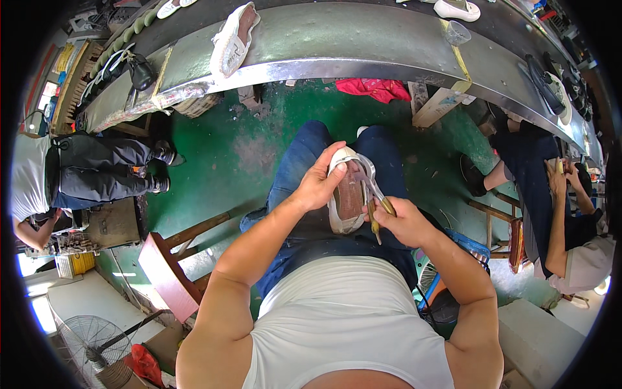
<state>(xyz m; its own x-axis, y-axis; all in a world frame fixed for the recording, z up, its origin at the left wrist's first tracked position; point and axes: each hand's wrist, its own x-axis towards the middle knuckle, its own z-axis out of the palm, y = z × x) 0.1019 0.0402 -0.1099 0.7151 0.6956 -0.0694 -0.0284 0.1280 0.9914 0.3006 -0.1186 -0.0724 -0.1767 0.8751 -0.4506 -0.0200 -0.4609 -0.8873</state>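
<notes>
My left hand point(317, 180) grips a white shoe point(348, 206) by its upper end, above my lap. The shoe's opening faces up and its brownish insole shows. In my right hand point(407, 224) is a pair of pliers point(374, 217) with yellowish handles, the fingers closed round them. Their metal jaws reach along the right side of the shoe toward its upper end. Whether the jaw tips bite on the shoe's edge is too small to tell.
A long metal-edged bench point(311, 39) runs across the front, with a white shoe point(234, 42) and a clear cup point(457, 32) on it. Co-workers sit at the right point(557, 194) and stand at the left point(84, 172). A wooden stool point(170, 275) and a fan point(94, 347) are at the lower left.
</notes>
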